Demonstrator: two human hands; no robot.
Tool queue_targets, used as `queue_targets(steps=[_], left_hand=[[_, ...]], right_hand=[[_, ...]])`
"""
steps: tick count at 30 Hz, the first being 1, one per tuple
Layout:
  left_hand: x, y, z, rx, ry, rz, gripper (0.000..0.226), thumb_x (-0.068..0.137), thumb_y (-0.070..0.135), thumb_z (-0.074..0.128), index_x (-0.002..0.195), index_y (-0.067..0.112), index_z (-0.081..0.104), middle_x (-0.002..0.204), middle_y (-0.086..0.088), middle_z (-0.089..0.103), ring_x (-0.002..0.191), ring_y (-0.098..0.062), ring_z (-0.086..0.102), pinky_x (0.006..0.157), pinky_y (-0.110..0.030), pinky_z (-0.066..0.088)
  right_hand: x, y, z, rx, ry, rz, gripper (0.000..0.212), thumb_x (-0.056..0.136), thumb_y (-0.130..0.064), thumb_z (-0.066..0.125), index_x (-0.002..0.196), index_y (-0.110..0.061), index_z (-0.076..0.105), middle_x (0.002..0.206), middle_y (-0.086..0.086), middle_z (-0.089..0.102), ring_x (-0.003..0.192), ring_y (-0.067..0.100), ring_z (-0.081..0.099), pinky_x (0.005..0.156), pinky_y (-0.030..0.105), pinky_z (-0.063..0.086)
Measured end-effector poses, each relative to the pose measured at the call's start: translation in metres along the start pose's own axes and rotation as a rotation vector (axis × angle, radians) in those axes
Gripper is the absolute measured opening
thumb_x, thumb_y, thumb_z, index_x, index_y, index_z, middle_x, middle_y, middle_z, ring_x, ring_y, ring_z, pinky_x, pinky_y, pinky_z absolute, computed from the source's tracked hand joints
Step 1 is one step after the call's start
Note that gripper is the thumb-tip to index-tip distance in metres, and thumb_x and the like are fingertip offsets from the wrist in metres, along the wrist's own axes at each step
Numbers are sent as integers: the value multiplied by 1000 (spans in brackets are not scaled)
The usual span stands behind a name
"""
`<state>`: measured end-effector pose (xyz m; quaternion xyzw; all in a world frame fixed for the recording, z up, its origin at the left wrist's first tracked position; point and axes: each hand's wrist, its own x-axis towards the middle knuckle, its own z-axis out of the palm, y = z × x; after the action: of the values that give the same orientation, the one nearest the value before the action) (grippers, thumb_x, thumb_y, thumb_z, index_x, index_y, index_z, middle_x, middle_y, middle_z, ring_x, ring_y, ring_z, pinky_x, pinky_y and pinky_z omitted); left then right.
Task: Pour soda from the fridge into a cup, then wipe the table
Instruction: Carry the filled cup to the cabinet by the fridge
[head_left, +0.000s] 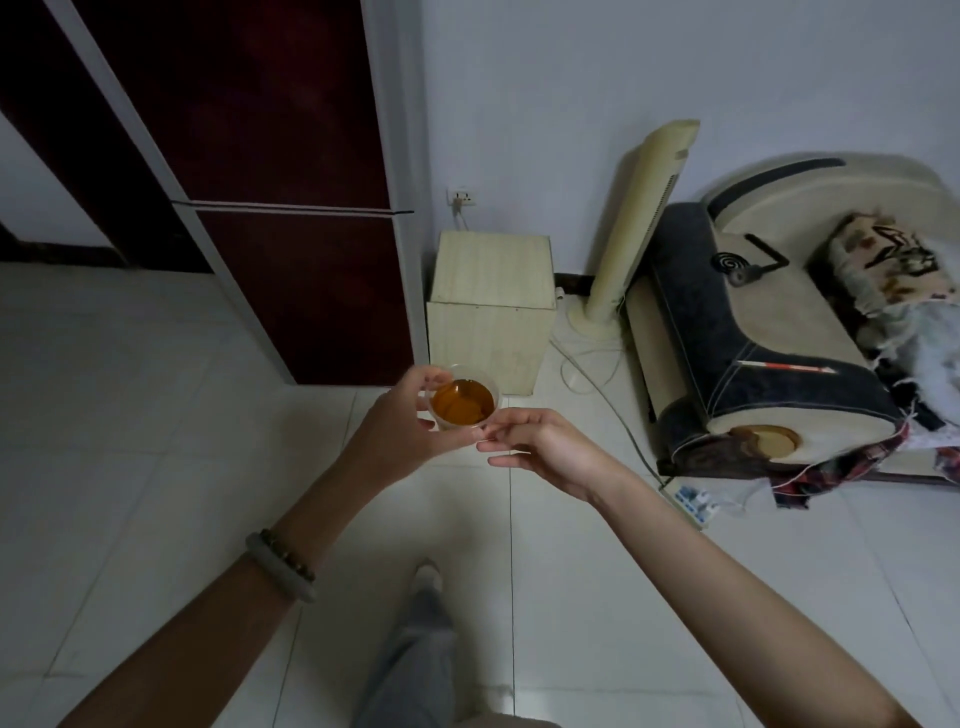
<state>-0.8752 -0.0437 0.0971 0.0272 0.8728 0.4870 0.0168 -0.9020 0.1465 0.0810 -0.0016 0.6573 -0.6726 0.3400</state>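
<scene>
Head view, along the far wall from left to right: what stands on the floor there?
Dark red fridge → pale wooden box → tower fan → sofa. Nearer the camera, the left hand holds the cup of soda, in front of the box's lower left corner.
</scene>
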Motion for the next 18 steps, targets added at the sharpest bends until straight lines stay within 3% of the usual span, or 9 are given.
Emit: queue_targets(steps=[7,12,18], left_hand=[[130,-14,-18,-5,-60,20,66,65,38,84,118,25,47,110,12,59,98,-6,60,77,-19,50],[229,-19,-40,-44,-103,13,68,62,37,86,117,34,46,115,13,58,102,-9,61,88,-34,53],[336,-26,-58,-24,-136,58,68,64,39,84,119,37,44,121,13,56,109,-6,56,94,-32,49]], right_hand=[[99,-55,-45,4,41,-19,29,88,7,40,99,-4,65,106,13,63,104,19,62,97,36,48],[171,-109,-73,17,64,-44,26,87,8,42,92,-4,65,101,15,63,104,22,60,98,38,47],[251,-161,-109,52,104,-47,29,87,9,42,91,-5,66,100,15,64,105,25,60,96,37,48]])
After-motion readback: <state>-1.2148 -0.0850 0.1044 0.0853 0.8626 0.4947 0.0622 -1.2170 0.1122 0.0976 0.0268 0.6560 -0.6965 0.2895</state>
